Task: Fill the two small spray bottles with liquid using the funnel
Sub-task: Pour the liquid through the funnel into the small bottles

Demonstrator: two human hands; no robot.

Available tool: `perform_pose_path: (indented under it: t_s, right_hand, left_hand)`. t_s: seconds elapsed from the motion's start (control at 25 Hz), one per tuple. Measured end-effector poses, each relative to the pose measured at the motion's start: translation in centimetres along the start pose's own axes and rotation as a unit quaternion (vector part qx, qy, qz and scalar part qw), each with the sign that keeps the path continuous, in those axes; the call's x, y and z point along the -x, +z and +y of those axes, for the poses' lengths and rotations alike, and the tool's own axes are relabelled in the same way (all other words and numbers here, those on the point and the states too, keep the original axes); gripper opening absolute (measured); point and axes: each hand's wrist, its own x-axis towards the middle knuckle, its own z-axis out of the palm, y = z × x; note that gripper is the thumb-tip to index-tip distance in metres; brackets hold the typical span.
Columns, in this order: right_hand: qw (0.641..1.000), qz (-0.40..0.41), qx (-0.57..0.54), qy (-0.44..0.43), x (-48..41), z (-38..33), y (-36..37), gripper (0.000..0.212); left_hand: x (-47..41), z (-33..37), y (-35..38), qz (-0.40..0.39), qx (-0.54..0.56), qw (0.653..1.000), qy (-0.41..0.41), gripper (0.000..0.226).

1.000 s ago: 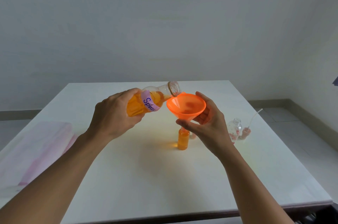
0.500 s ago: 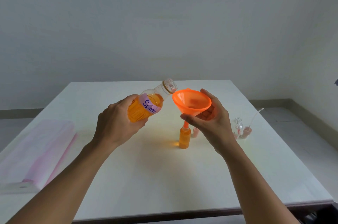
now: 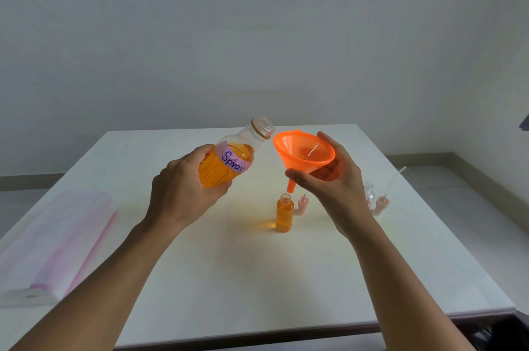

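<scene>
My left hand (image 3: 183, 193) grips a clear plastic bottle (image 3: 234, 156) of orange liquid with a purple "Spray" label, tilted with its open mouth up and to the right. My right hand (image 3: 329, 178) holds the orange funnel (image 3: 303, 153) in the air, its spout just above and clear of a small bottle. That small spray bottle (image 3: 284, 213) stands upright and uncapped on the table, full of orange liquid. A second small clear bottle (image 3: 369, 193) stands behind my right hand, mostly hidden.
Two pink spray caps lie on the white table (image 3: 257, 279): one (image 3: 303, 204) beside the filled bottle, one with a long tube (image 3: 382, 203) at the right. A folded pink-and-white plastic sheet (image 3: 54, 239) rests at the left edge. The floor drops off to the right.
The big bottle has tipped back from pouring to mouth-up. My right hand has lifted the funnel out of the small bottle's neck.
</scene>
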Motion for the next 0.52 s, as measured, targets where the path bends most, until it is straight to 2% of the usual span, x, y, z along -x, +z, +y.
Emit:
perform_pose_path:
  t_s: [0.16, 0.36, 0.52]
  right_hand:
    - [0.998, 0.05, -0.026, -0.011, -0.3, -1.7, -2.9, 0.098]
    - [0.988, 0.148, -0.032, -0.017, -0.7, -2.7, -8.8, 0.112]
    - [0.986, 0.169, -0.009, 0.006, -0.4, -1.7, -11.3, 0.117]
  left_hand:
    - [-0.6, 1.2, 0.4, 0.004, 0.002, 1.0, 0.011, 0.07]
    - [-1.7, 4.0, 1.6, 0.005, 0.0, 0.999, 0.047, 0.071]
    - [-2.5, 6.1, 2.9, 0.008, 0.005, 0.997, 0.071, 0.074]
